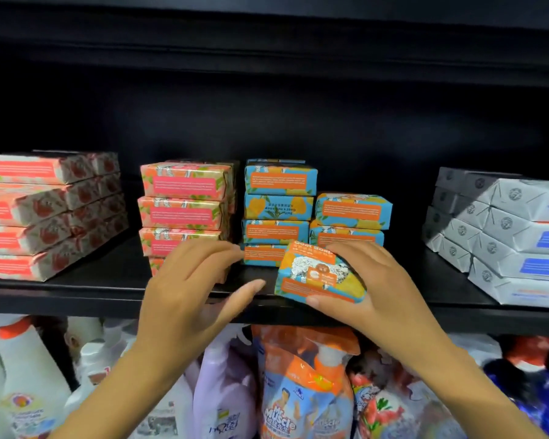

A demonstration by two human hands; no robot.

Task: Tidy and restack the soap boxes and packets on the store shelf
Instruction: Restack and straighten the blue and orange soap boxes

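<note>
Blue-and-orange soap packet [317,275] sits tilted, pinched by the right hand [385,289], just in front of the shorter blue stack [352,213]; left hand [187,293] spread to that stack's left. Probably among the last unplaced.

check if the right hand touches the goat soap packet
Touching: head view shows the right hand gripping the goat soap packet, thumb on its near edge, fingers over the far edge.

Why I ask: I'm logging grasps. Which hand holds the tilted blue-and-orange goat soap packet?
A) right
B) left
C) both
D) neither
A: the right hand curls its thumb and fingers round the goat soap packet, while the left hand has straight fingers and holds nothing.
</note>
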